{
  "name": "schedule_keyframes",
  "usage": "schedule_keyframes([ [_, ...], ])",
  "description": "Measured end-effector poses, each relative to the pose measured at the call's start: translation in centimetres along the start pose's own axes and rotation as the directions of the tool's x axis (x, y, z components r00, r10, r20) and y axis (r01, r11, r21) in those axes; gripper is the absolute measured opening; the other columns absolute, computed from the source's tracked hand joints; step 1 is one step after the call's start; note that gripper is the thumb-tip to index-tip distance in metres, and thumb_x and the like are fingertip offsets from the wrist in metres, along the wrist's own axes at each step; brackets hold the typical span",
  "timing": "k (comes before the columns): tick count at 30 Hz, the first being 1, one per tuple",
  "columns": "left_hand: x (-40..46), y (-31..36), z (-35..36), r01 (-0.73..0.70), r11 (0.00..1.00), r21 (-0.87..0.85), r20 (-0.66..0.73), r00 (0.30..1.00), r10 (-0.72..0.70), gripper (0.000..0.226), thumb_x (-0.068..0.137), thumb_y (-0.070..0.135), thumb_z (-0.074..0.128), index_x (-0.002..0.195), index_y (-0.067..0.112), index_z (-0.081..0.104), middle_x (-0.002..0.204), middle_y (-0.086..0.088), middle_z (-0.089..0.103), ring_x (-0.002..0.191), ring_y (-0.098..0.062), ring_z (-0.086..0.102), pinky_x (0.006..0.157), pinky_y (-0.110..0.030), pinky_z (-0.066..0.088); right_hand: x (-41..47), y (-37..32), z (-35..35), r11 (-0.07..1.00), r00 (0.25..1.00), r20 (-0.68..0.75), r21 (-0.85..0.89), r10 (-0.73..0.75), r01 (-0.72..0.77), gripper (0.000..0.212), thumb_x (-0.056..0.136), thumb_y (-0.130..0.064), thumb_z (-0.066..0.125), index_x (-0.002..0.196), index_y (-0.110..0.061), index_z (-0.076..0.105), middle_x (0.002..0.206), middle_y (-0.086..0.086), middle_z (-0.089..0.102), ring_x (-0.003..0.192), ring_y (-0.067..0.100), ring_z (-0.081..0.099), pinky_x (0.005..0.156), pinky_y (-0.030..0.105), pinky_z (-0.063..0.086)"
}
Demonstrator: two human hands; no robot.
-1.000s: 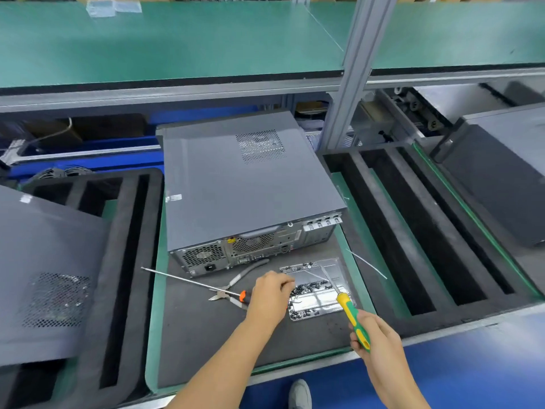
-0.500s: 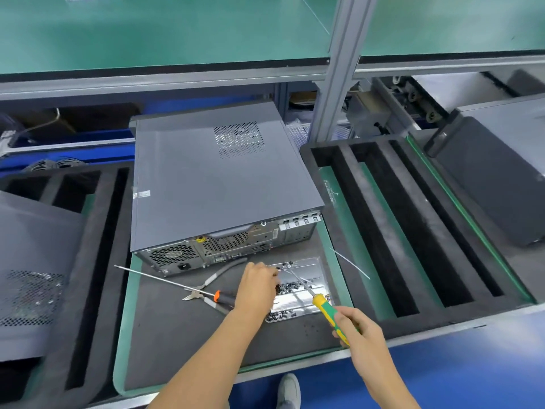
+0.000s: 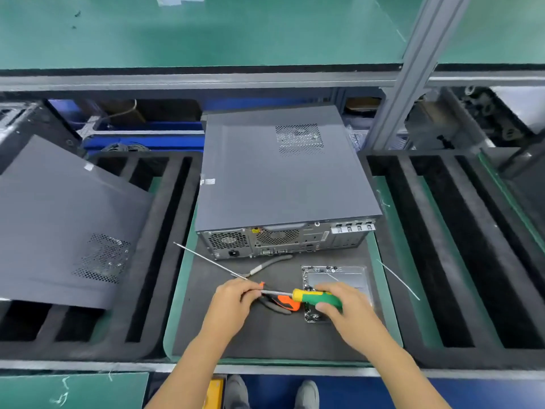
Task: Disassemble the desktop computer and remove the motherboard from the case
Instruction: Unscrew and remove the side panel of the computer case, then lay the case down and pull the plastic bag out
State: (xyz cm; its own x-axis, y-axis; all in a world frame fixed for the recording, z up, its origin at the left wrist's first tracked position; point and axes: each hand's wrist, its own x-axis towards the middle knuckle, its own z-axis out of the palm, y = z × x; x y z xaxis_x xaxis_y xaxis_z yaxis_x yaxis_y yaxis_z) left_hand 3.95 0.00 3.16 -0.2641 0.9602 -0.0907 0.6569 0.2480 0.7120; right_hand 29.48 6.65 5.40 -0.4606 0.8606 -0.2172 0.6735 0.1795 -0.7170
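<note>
Computer case (image 3: 283, 175): lies flat on the dark mat (image 3: 236, 335) on the table, rear panel toward the person; the side cover is on and closed, so nothing inside shows.
Motherboard: not visible; judged to sit inside the closed case, untouched.
Right hand (image 3: 339, 305): fingers curled round the green-and-yellow handle of the screwdriver (image 3: 317, 298), which is held level with its shaft pointing left.
Left hand (image 3: 233, 299): fingertips pinch near the tip of the screwdriver shaft; whether a small screw or bit sits between them cannot be told.
Screw tray (image 3: 336, 278): shiny metal tray just in front of the case, partly under the right hand, with small dark screws gathered along its top and left edges.
Other tools: an orange-handled tool (image 3: 287, 302) lies under the screwdriver; a long thin metal rod (image 3: 206, 259) lies slanting on the mat to the left, and pliers with grey handles (image 3: 269, 264) near the rear panel.
Loose panel (image 3: 67, 219): a grey vented sheet leans on the black foam rack (image 3: 165, 246) at the left, apart from this case.
Progress: early, by the look of it; the tool is being readied and the cover is not yet off.
Left to do: free and slide off the cover, clear cables and parts, undo the board screws, lift the motherboard out.
</note>
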Motion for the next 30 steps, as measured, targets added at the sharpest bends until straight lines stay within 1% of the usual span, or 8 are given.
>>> schedule_keyframes([
  [4, -0.9, -2.7, -1.6, 0.178, 0.983, -0.039, -0.157, 0.971, -0.182, 0.013, 0.088, 0.014, 0.071, 0.097, 0.022, 0.077, 0.087, 0.010, 0.069, 0.078, -0.004, 0.062, 0.071, -0.005, 0.040, 4.3, -2.8, 3.8, 0.977, 0.994, -0.049, -0.190, -0.102, 0.091, 0.028, 0.088, -0.027, 0.069, 0.115, -0.034, 0.066, 0.099, -0.028, 0.052, 0.107, 0.004, 0.032, 0.087, 0.027, 0.021],
  [6, -0.6, -3.6, -2.2, 0.265, 0.957, -0.120, -0.190, 0.940, -0.284, 0.013, 0.089, 0.015, 0.070, 0.099, 0.020, 0.076, 0.088, 0.010, 0.071, 0.077, 0.000, 0.061, 0.069, -0.001, 0.040, 6.2, -3.8, 5.5, 0.969, 0.991, -0.082, -0.230, -0.108, 0.087, 0.027, 0.087, -0.024, 0.069, 0.113, -0.034, 0.067, 0.103, -0.023, 0.058, 0.110, 0.010, 0.038, 0.087, 0.031, 0.024],
  [10, 0.3, -4.6, -3.0, 0.412, 0.857, -0.309, -0.106, 0.881, -0.462, 0.013, 0.092, 0.018, 0.065, 0.102, 0.019, 0.074, 0.073, 0.010, 0.071, 0.068, 0.001, 0.066, 0.067, -0.012, 0.051, 8.9, -4.1, 7.8, 0.942, 0.998, -0.049, -0.334, -0.042, 0.024, 0.028, 0.094, -0.024, 0.061, 0.119, -0.034, 0.065, 0.119, -0.010, 0.057, 0.111, 0.019, 0.042, 0.088, 0.032, 0.030],
  [14, 0.7, -4.7, -3.2, 0.420, 0.858, -0.295, -0.107, 0.878, -0.467, 0.015, 0.090, 0.029, 0.068, 0.104, 0.023, 0.070, 0.085, 0.012, 0.070, 0.082, 0.001, 0.064, 0.068, -0.010, 0.044, 9.4, -3.7, 8.7, 0.919, 0.995, -0.075, -0.394, -0.063, 0.029, 0.029, 0.095, -0.026, 0.058, 0.122, -0.033, 0.065, 0.119, -0.007, 0.058, 0.110, 0.022, 0.043, 0.082, 0.031, 0.027],
  [19, 0.9, -2.5, -3.9, 0.177, 0.933, -0.313, -0.302, 0.913, -0.274, 0.008, 0.088, 0.036, 0.067, 0.084, 0.042, 0.065, 0.086, 0.017, 0.068, 0.082, 0.000, 0.063, 0.067, -0.007, 0.043, 8.9, -3.8, 8.7, 0.897, 0.991, -0.075, -0.437, -0.112, 0.068, 0.035, 0.095, -0.025, 0.059, 0.130, -0.021, 0.061, 0.129, 0.003, 0.053, 0.114, 0.027, 0.046, 0.098, 0.036, 0.038],
  [23, 1.8, -0.4, -5.0, -0.181, 0.975, -0.128, -0.473, 0.875, 0.101, 0.008, 0.087, 0.039, 0.068, 0.091, 0.034, 0.064, 0.089, 0.015, 0.059, 0.078, -0.007, 0.059, 0.075, -0.010, 0.042, 7.7, -5.2, 7.1, 0.911, 0.970, -0.161, -0.400, -0.183, 0.105, 0.036, 0.088, -0.019, 0.071, 0.122, -0.010, 0.065, 0.123, 0.009, 0.056, 0.110, 0.031, 0.055, 0.098, 0.041, 0.046],
  [27, 4.3, 2.1, -6.1, -0.368, 0.874, 0.317, -0.526, 0.698, 0.485, 0.040, 0.081, 0.044, 0.074, 0.108, 0.015, 0.066, 0.107, 0.000, 0.054, 0.097, -0.016, 0.052, 0.088, -0.024, 0.037, 6.0, -5.1, 4.1, 0.903, 0.777, -0.518, -0.403, -0.358, 0.147, 0.032, 0.076, -0.024, 0.083, 0.103, -0.013, 0.070, 0.111, 0.007, 0.058, 0.099, 0.030, 0.053, 0.080, 0.043, 0.044],
  [30, 6.6, 4.1, -7.1, -0.364, 0.777, 0.513, -0.358, 0.731, 0.580, 0.072, 0.073, 0.050, 0.078, 0.130, 0.011, 0.059, 0.135, -0.013, 0.051, 0.124, -0.032, 0.049, 0.103, -0.041, 0.037, 6.2, -3.9, -0.7, 0.899, 0.647, -0.658, -0.425, -0.385, 0.103, 0.049, 0.078, -0.036, 0.080, 0.117, -0.014, 0.061, 0.125, 0.013, 0.047, 0.107, 0.034, 0.047, 0.090, 0.042, 0.033],
])
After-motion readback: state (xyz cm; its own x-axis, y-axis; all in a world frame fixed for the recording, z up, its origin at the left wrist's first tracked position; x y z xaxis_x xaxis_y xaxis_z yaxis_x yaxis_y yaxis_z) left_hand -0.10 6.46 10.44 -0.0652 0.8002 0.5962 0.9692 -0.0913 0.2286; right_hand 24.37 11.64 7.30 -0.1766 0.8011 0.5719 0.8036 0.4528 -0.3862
